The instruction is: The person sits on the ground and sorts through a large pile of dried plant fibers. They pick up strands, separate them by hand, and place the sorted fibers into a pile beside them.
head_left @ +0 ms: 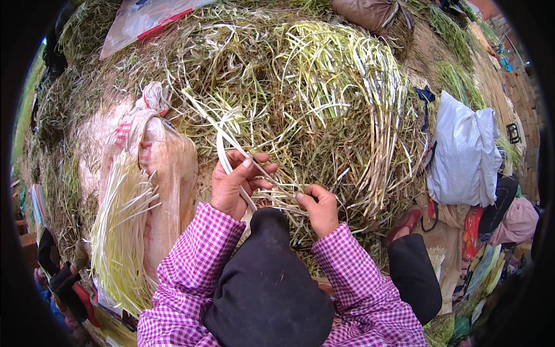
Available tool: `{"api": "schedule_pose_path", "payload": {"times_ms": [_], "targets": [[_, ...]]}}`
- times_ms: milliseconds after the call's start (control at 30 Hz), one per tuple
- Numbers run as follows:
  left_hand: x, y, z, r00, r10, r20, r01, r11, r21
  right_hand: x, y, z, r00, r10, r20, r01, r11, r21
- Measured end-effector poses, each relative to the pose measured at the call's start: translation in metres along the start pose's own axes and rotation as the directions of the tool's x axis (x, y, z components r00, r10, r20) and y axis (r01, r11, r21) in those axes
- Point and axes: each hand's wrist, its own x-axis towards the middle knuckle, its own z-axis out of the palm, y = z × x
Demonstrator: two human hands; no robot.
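Observation:
Between my two hands stretches a long, pale, leafy stalk (222, 151), white to yellowish, which looks like a blanched chive or leek leaf. My left hand (230, 188) is closed round it, with thumb and fingers pinching it midway. My right hand (319, 209) is in a pinch at its thin, brownish lower end. The exact contact at the right fingertips is too small to make out. Left of my hands, a bundle of clean pale stalks (122, 228) lies across a whitish woven sack (173, 173). Beyond my right hand spreads a heap of yellow-white stalks (347, 75) with brownish ends.
Dry leaf litter (231, 75) covers the ground ahead. A white stuffed bag (464, 150) sits at the right and a brown bag (370, 13) at the far edge. My dark-clad knee (269, 283) rises between my forearms. Other people's clothing (514, 222) shows at the right.

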Motion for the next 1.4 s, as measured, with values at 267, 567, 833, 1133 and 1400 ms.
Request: {"api": "schedule_pose_path", "payload": {"times_ms": [267,567,833,1133,1400], "targets": [[0.027,0.063,-0.045,0.943,0.311,-0.12,-0.315,0.949,-0.013,-0.012,0.085,-0.052,0.996,-0.023,0.088,0.09,0.372,-0.924],[0.037,0.146,-0.046,0.888,0.405,-0.217,-0.421,0.906,-0.034,-0.003,0.072,-0.047,0.906,0.407,0.113,0.083,0.092,-0.992],[0.033,0.109,-0.003,0.918,0.323,-0.229,-0.32,0.946,0.053,-0.002,-0.034,-0.037,0.976,-0.172,0.134,0.209,0.558,-0.803],[0.04,0.067,0.023,0.945,0.205,-0.256,-0.187,0.978,0.092,-0.015,0.003,0.001,0.922,-0.025,0.387,-0.054,0.98,0.193],[0.012,0.026,0.018,0.997,-0.014,-0.074,0.017,0.999,0.045,-0.024,-0.026,-0.001,0.834,0.039,0.55,-0.136,0.981,0.137]]}}
